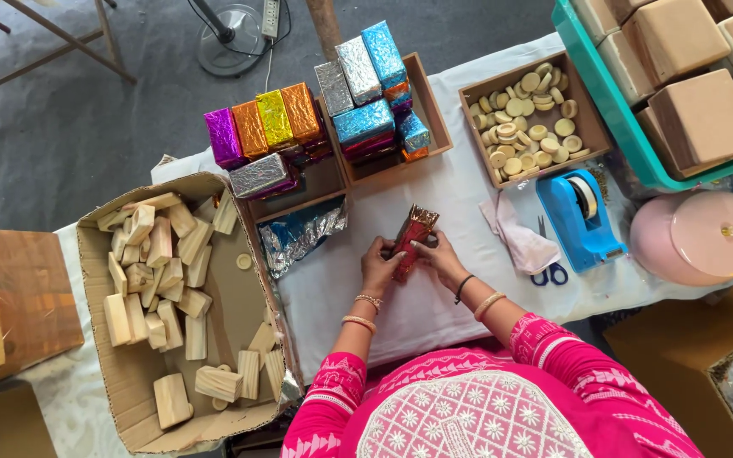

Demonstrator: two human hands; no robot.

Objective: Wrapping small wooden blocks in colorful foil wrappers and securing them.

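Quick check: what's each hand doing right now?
Left hand: closed on the red foil-wrapped block.
Right hand: closed on the same block, from its other side.

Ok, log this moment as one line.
left hand: holds red foil-wrapped block | right hand: holds same block | surface: white cloth

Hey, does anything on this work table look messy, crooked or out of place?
Mostly tidy. One silver foil-wrapped block lies tilted below the upright coloured row, and a crumpled foil sheet sits loose beside the cardboard box. Both hands hold a red foil-wrapped block.
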